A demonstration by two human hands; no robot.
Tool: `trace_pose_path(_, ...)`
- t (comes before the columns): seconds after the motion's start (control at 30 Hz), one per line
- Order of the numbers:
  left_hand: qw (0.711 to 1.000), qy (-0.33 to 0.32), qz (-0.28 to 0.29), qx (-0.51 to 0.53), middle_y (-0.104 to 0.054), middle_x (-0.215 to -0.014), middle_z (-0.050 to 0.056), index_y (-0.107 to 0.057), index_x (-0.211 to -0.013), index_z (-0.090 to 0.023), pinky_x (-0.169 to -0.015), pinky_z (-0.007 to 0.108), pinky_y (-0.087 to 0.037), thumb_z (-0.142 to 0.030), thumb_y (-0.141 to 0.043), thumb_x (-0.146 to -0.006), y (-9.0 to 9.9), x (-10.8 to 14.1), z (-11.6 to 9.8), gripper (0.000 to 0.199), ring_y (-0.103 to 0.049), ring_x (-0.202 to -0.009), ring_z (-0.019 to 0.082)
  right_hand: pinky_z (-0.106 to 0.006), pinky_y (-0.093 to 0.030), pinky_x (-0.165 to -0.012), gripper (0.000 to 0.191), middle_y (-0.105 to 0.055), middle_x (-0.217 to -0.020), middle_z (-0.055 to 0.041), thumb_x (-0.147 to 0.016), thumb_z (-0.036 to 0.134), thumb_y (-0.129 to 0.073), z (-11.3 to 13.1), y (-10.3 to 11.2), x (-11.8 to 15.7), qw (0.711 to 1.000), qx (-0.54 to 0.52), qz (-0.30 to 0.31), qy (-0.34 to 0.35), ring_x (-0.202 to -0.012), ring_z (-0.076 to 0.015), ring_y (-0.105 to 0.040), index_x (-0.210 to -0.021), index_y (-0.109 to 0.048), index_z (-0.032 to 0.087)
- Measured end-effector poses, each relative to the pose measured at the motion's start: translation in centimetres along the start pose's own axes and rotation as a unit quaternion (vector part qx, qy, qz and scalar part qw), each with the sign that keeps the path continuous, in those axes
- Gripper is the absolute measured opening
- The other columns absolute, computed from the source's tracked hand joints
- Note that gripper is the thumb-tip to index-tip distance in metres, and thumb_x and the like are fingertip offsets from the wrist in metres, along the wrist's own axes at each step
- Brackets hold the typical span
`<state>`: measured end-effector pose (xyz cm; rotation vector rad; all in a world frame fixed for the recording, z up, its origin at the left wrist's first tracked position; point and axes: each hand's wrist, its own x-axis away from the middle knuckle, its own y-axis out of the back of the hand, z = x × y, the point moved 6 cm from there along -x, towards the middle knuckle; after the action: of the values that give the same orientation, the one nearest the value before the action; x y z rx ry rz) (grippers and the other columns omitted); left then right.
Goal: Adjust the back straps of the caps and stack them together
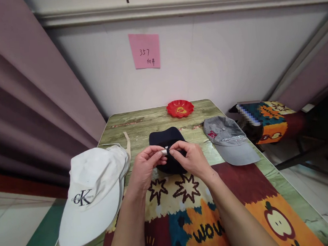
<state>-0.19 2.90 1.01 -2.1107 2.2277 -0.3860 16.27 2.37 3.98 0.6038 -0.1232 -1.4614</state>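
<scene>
Green wood-grain tabletop (149, 116) carries everything in the work area, with a boldly patterned cloth (258, 180) over its near half and past the bottom of the view. The person's forearms reach in across that cloth.

Along the left edge lies a white cap (91, 175), its lettered front and brim toward the near left corner, the brim covering part of that edge. What looks like a second brim shows beneath it, and a beige strap (127, 141) sticks up behind.

Near the middle of the surface, around the cloth's far edge, sits a dark cap (165, 134). Just over it the left hand (144, 163) has thumb and forefinger closed on a small whitish piece (164, 152). Right beside it, the right hand (192, 157) pinches what seems to be a dark strip of the cap; the fingertips of the two hands nearly meet.

Judging from this grip, work on the closure is under way and unfinished, since both hands are on it. Whether the ends are joined or apart cannot be told, as fingers hide the join.

By the right edge a grey cap (225, 136) lies untouched, brim toward the near right corner; whether anything on it is done or left does not show. A red scalloped dish (169, 110) stands near the far edge. Beyond rises a white wall (218, 57) with a pink note (145, 59).
</scene>
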Motion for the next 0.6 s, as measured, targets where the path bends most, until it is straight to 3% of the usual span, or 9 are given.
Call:
trace_pose_path(0.17, 1.000, -0.003, 0.004, -0.013, -0.074, -0.076, 0.005, -0.073, -0.088, -0.015, -0.061, 0.023, -0.055, -0.030, -0.081, -0.069, 0.0, 0.1, -0.1, 0.025, -0.067, -0.062, 0.014, -0.025, -0.042, -0.066, 0.014, -0.070, -0.074, 0.0018, -0.087, 0.029, -0.059, -0.5, -0.2, -0.1, 1.000, -0.028, -0.002, -0.013, -0.066, -0.0137, -0.061, -0.085, -0.071, 0.022)
trace_pose_path(0.43, 0.985, -0.115, 0.022, -0.129, -0.072, -0.085, 0.002, -0.072, -0.095, -0.020, -0.072, 0.023, -0.053, -0.027, -0.077, -0.074, -0.6, 0.5, -1.4, 0.023, -0.066, -0.078, 0.014, -0.025, -0.040, -0.064, 0.017, -0.066, -0.070, 0.0024, -0.088, 0.031, -0.055, -1.6, -0.5, -0.4, 0.999, -0.018, -0.005, -0.031, -0.061, -0.0126, -0.055, -0.082, -0.068, 0.021)
trace_pose_path(0.6, 0.976, -0.133, 0.023, -0.169, -0.071, -0.088, 0.003, -0.070, -0.097, -0.019, -0.074, 0.027, -0.052, -0.027, -0.069, -0.081, -0.4, 0.3, -0.9, 0.017, -0.066, -0.078, 0.015, -0.024, -0.040, -0.062, 0.017, -0.067, -0.071, 0.0028, -0.090, 0.031, -0.053, -1.6, -1.0, -0.3, 0.999, -0.035, 0.018, -0.032, -0.061, -0.0126, -0.056, -0.083, -0.065, 0.022)
